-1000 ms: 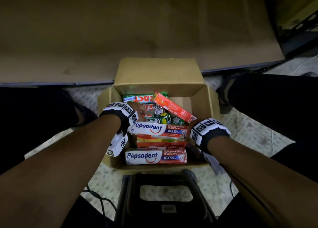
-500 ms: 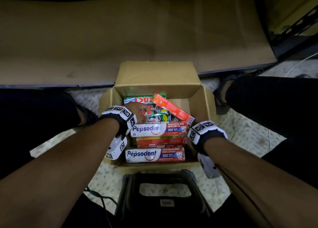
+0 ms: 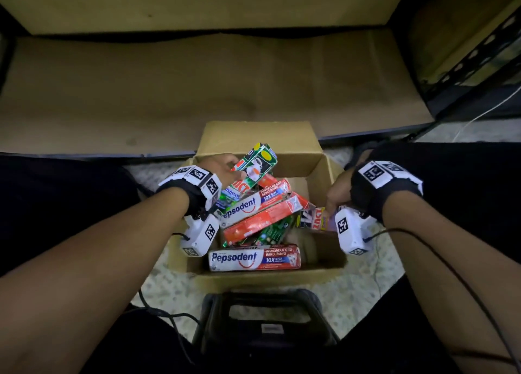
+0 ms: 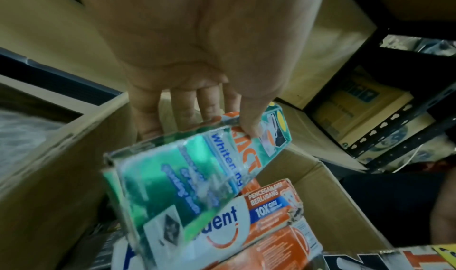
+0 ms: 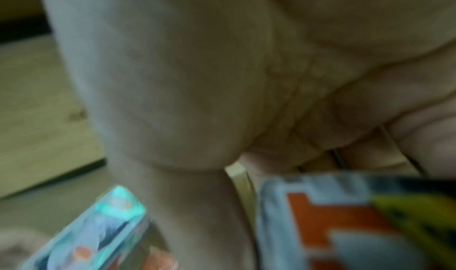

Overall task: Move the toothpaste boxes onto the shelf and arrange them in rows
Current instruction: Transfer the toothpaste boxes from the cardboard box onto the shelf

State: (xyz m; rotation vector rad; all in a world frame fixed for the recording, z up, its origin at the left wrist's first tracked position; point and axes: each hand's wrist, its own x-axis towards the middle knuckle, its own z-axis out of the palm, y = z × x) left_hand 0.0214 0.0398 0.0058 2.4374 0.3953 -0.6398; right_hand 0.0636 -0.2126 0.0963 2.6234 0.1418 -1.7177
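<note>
An open carton [image 3: 324, 170] on the floor holds several toothpaste boxes. My left hand [image 3: 234, 166] grips a green Zact box [image 3: 255, 167] by its side and holds it tilted up above the pile; the left wrist view shows thumb and fingers [image 4: 249, 122] pinching this green box [image 4: 192, 176]. My right hand [image 3: 331, 204] holds one end of a black, white and red Zact box [image 3: 311, 218] over the carton's right side. A Pepsodent box [image 3: 253, 204] and a red box [image 3: 265, 222] lean in the pile. Another Pepsodent box [image 3: 253, 258] lies flat at the front.
The brown-lined shelf [image 3: 197, 85] stretches wide just beyond the carton. A black metal rack [image 3: 465, 63] stands at the right. A black stool [image 3: 265, 323] sits between my knees, close to the carton's near wall. The right wrist view is blurred.
My left hand has lifted the green Zact box up out of the pile. My right hand rose from the carton's right side with a Zact box. The upper Pepsodent box now leans.
</note>
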